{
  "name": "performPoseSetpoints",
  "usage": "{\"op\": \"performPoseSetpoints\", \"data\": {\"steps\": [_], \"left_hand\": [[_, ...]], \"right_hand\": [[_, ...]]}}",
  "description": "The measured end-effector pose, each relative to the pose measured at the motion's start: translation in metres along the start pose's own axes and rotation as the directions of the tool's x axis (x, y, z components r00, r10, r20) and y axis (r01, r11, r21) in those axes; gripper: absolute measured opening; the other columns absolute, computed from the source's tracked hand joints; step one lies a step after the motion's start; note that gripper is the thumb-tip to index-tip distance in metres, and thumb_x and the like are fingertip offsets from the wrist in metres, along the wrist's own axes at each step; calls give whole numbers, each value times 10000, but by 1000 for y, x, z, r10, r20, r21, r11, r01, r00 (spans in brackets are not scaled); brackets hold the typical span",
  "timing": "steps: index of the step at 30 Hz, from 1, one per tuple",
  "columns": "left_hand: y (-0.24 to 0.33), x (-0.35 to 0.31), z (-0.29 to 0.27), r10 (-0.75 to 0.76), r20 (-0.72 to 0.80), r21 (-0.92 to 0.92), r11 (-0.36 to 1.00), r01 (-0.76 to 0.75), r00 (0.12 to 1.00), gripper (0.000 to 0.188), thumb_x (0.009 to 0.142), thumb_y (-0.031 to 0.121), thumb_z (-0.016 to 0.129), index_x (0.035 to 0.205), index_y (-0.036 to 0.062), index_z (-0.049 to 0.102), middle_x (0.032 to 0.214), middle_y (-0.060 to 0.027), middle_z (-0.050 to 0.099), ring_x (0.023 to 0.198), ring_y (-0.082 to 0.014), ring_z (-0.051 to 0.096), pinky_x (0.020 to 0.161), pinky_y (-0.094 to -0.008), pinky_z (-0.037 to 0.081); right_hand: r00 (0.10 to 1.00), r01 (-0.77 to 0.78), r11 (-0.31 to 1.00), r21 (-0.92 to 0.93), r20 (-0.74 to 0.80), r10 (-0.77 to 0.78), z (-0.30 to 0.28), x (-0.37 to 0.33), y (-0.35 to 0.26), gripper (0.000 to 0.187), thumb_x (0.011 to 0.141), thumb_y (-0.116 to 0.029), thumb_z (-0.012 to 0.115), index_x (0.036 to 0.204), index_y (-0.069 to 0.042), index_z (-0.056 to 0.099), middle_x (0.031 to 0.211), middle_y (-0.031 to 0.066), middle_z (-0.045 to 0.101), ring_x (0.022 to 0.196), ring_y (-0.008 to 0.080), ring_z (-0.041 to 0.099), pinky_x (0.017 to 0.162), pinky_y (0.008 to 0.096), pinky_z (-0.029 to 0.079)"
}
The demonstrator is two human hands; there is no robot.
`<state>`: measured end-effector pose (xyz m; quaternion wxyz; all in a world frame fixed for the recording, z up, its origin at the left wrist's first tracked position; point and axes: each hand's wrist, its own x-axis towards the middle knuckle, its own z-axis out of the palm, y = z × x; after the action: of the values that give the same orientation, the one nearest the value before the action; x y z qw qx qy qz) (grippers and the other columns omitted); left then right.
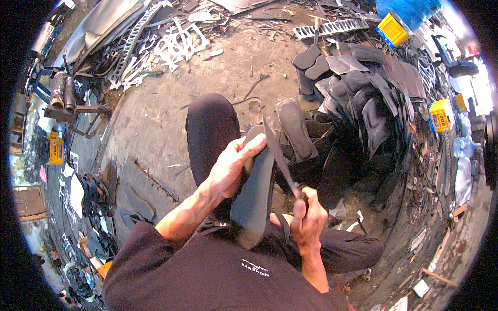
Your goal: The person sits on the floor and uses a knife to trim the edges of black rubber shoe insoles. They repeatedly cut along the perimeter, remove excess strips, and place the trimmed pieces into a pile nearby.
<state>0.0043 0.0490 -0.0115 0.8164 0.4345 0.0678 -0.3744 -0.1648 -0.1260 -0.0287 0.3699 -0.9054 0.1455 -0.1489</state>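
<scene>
The grey sole point(252, 202) is between your hands, its long way running far to near. Your left hand point(228, 168) is nearer, gripping its far end, thumb on top. Your right hand point(308, 217) is closed around a long knife point(280, 159), its blade by the sole's right edge; I can't tell if they touch.

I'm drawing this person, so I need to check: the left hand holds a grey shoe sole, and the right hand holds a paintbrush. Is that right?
Not quite: it's no paintbrush. The head view shows the right hand holding a long-bladed knife. The left hand does hold a grey shoe sole.
</scene>
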Motion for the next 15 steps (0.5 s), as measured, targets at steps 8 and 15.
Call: {"op": "performPoseSetpoints", "data": {"steps": [8,15], "left_hand": [[0,-13,1,35,152,-47,998,-28,988,259,1027,258,748,1185,54,715,1065,-8,747,941,-101,685,869,-309,561],[20,-12,15,-7,162,36,999,1,987,321,1034,368,744,1148,69,725,1014,-3,737,899,-110,676,832,-299,540]], "right_hand": [[999,48,998,32,21,-49,-36,16,-11,580,1077,-601,522,1070,-25,591,732,162,540,598,373,564,576,467,440],[992,122,992,32,-29,-121,-26,1,1,579,1042,-575,620,1132,-3,622,798,174,628,672,381,629,627,460,511]]}}
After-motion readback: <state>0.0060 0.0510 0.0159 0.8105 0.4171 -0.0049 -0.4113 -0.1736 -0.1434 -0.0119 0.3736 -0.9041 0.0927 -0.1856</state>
